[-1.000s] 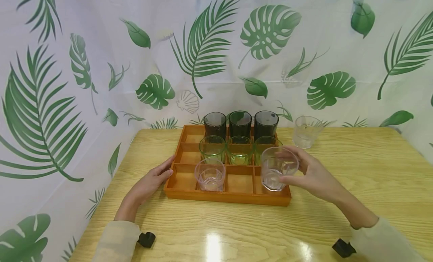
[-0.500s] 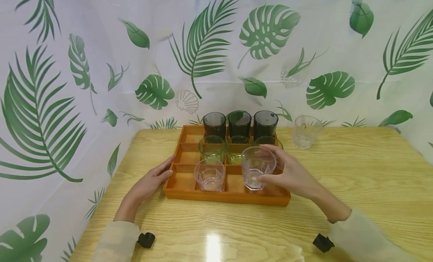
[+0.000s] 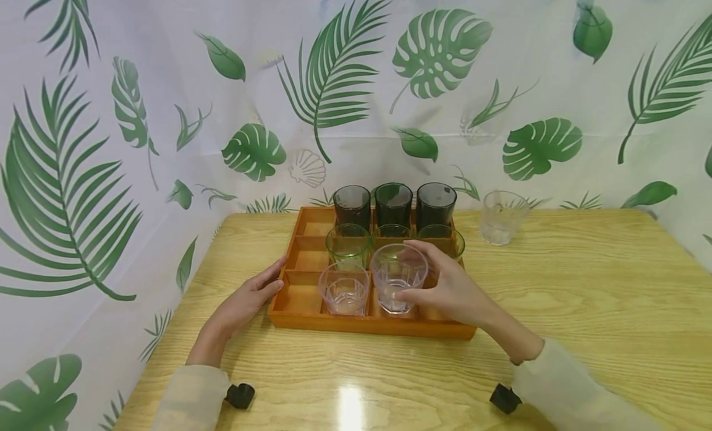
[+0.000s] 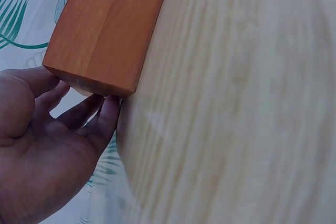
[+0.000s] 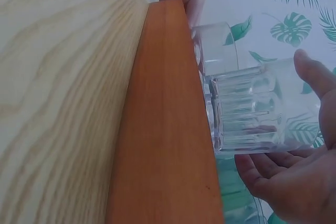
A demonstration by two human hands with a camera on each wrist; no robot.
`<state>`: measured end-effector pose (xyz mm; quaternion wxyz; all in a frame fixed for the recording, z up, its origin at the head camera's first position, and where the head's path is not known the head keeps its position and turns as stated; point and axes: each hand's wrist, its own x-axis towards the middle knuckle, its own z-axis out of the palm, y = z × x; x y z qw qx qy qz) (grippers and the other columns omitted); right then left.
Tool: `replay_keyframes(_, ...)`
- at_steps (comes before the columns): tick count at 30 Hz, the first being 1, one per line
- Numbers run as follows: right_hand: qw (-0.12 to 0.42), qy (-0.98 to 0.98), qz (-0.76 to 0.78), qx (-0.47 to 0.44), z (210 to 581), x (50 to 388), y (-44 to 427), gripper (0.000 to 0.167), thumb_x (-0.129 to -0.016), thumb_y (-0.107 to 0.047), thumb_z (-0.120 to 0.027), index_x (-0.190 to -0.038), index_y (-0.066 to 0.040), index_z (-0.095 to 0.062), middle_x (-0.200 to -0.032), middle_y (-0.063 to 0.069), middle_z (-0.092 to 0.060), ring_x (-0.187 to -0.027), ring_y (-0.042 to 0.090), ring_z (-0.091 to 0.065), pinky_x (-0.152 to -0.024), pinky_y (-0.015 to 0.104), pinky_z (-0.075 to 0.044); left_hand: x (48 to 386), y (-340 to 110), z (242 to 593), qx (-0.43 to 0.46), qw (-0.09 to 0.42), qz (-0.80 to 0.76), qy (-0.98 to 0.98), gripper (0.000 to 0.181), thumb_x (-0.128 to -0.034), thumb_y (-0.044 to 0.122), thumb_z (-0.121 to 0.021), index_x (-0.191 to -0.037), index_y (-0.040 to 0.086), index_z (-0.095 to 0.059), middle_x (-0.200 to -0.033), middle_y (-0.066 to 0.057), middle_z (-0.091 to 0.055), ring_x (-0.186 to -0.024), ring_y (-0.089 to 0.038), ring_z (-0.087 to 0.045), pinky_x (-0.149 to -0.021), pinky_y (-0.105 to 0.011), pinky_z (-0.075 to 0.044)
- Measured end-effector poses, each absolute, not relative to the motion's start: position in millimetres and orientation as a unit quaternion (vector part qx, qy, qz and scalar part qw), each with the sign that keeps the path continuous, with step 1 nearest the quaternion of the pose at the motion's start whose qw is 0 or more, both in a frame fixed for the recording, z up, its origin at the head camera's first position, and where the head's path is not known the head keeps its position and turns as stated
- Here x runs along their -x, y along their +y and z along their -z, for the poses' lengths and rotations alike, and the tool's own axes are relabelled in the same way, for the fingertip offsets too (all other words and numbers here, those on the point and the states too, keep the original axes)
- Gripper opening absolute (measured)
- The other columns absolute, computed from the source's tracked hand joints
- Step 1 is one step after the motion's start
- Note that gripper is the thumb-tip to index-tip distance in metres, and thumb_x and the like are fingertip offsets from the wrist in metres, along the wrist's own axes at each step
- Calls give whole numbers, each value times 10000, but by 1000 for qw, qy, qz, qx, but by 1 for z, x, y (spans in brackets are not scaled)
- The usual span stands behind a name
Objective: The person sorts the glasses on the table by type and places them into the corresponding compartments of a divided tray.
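My right hand (image 3: pixel 453 289) grips a clear drinking glass (image 3: pixel 398 279) by its side, thumb in front and fingers behind. The glass is upright over the front row of a wooden divided tray (image 3: pixel 334 323), in the compartment right of another clear glass (image 3: pixel 343 292). In the right wrist view the held glass (image 5: pixel 252 111) has its base at the tray's front wall (image 5: pixel 163 119); whether it touches the compartment floor cannot be told. My left hand (image 3: pixel 245 304) rests its fingertips against the tray's left side, also seen in the left wrist view with the tray corner (image 4: pixel 105 35).
Three dark glasses (image 3: pixel 394 205) fill part of the tray's back row. Green-tinted glasses (image 3: pixel 347 245) stand in the middle row, partly hidden by the right hand. Another clear glass (image 3: pixel 500 221) stands on the wooden table (image 3: pixel 584 282) right of the tray. A leaf-print cloth (image 3: pixel 356 140) hangs behind.
My right hand has carried the clear glass leftward, from the tray's front right compartment to the one beside the other clear glass. The left hand and tray stay in place.
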<state>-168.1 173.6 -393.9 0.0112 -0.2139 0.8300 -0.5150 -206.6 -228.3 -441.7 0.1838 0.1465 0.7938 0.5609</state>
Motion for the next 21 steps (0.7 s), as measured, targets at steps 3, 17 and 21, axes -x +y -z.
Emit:
replay_keyframes(3,6,830,517,210,396,168,171,867,-825,-203,-903,-1529,-42,-425,-1411,124,-596,-1245,300,-593,-1021,480,-507,207,-228,442,-146,184,-560,794,607,-1140,251,-423,-1676,161,-154,-1725,-114,-71,-1578,-324,-31,-1249,-535,-103)
replay_keyframes(17,-2,841,507,189,406,158,166,851,-821,-207,-909,-1496,-3,-434,-1438,197,-536,-1178,344,-609,-956,431,-559,207,-229,441,-144,181,-556,798,604,-1138,253,-427,-1676,173,-164,-1725,-104,-82,-1579,-321,-37,-1249,-544,-92)
replay_keyframes(21,-18,856,485,179,411,157,164,845,-805,-220,-921,-1478,4,-462,-1425,198,-550,-1207,348,-585,-977,486,-540,207,-229,442,-143,182,-556,798,605,-1138,254,-428,-1676,175,-163,-1725,-105,-81,-1579,-320,-35,-1250,-542,-89)
